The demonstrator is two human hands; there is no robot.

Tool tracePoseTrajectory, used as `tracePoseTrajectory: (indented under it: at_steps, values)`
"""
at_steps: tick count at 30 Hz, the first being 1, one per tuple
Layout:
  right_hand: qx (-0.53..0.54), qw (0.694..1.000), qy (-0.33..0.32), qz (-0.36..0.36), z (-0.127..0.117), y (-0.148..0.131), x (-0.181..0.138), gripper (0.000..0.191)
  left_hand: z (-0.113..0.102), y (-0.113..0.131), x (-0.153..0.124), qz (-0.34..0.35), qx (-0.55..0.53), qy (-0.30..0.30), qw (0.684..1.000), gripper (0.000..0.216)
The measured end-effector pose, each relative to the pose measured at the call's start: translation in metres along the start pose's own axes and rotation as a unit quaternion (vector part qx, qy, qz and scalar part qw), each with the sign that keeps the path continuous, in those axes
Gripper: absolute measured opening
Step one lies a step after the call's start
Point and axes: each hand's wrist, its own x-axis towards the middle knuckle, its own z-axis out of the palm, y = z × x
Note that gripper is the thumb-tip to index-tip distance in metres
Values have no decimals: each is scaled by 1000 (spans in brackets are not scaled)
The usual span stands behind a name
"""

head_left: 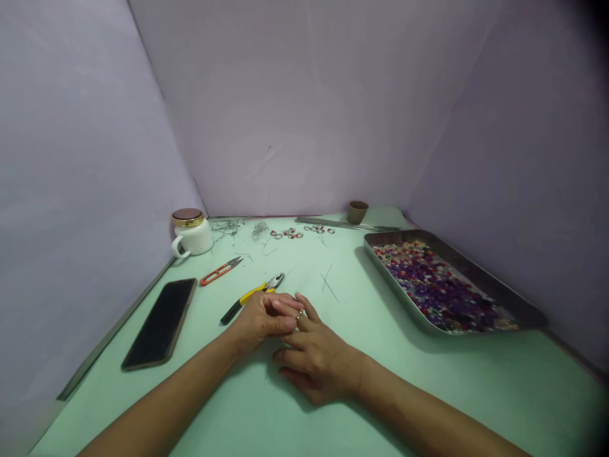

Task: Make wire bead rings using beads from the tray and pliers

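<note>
A small ring of silvery beads (299, 315) sits around a finger of my right hand (318, 355). Thumb and fingertips of my left hand (266, 317) pinch at this ring and the finger wearing it. My right hand's fingers are apart, with the lower ones loosely bent. Just beyond my left hand lie pliers (252, 295) with yellow and black handles, partly covered by that hand. Orange thread snips (220, 271) rest farther left. Several finished-looking rings of red and silvery beads (287, 234) lie toward the back.
On the right stands a metal tray (397, 289) of mixed beads. A phone (160, 324) and a lidded white mug (197, 238) are at left. Toward the back are a small brown cup (357, 212), long wires (349, 225) and tangled wire scraps (259, 230). Cut wires (328, 284) lie mid-table.
</note>
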Motion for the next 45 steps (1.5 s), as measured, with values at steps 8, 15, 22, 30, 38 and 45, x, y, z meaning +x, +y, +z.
tracePoseTrajectory:
  at_steps: [8, 15, 22, 30, 38, 45]
  values:
    - [14, 999, -43, 14, -1, -2, -1, 15, -2, -5, -2, -26, -11, -1, 1000, 33]
    - [16, 998, -61, 20, -4, -2, 0, 16, -2, -5, -3, -46, 0, 14, 999, 36]
    - [-48, 993, -69, 77, -5, -6, 3, 34, -2, 10, -1, 9, 134, 1, 991, 41]
    - [-210, 873, -19, 439, 14, 30, -6, 60, -24, 16, 5, 89, 630, 231, 735, 29]
    - [-123, 845, -109, 510, 16, 48, -14, 70, -13, 5, 5, -49, 733, 147, 662, 40]
    - [-115, 850, -96, 505, 15, 47, -14, 69, -12, -2, 6, -50, 742, 162, 648, 36]
